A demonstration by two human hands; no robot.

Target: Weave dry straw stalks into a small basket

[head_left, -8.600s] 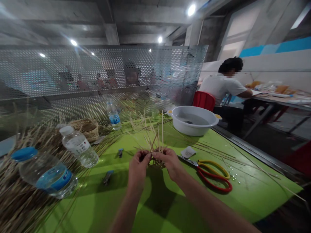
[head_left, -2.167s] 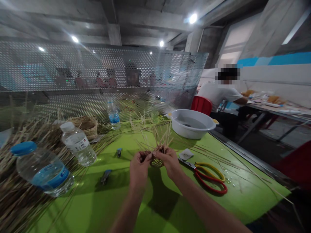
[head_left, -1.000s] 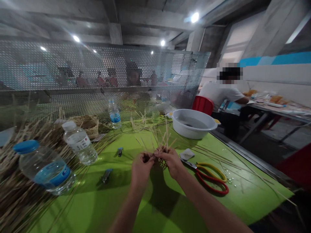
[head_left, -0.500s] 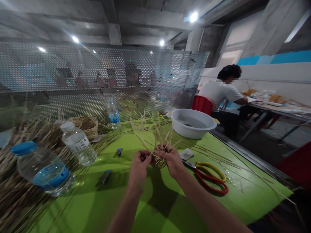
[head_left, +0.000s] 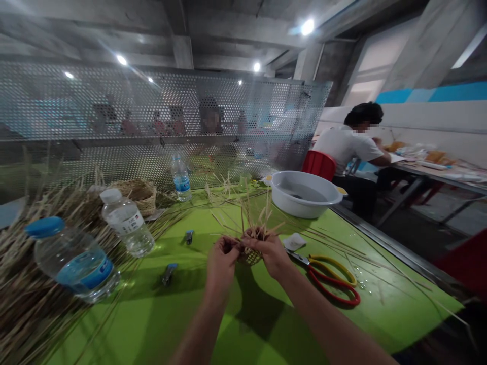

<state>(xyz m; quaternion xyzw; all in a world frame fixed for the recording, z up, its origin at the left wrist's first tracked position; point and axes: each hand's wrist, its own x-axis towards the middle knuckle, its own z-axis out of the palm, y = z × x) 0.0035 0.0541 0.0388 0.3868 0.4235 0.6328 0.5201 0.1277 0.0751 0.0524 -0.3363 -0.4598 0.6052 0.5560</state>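
Between my hands is a small half-woven basket of pale straw-like strips, its loose strip ends fanning upward. My right hand wraps round its right side, thumb across the rim. At the left rim my left hand pinches a strip, thumb against fingertips; the exact grip there is too small to make out. Scissors with one yellow and one red handle lie just right of my right hand. A crumpled white tissue rests by their blades. Two small clips are on the green table left of my left hand.
A pile of dry straw covers the left side, with a large bottle, a smaller bottle and a woven basket. Another bottle stands behind. A white basin of water sits back right. A seated person is beyond.
The whole view has shifted slightly, so things sit a little further right. Both hands keep hold of the small basket, with only slight finger movement at the left rim.
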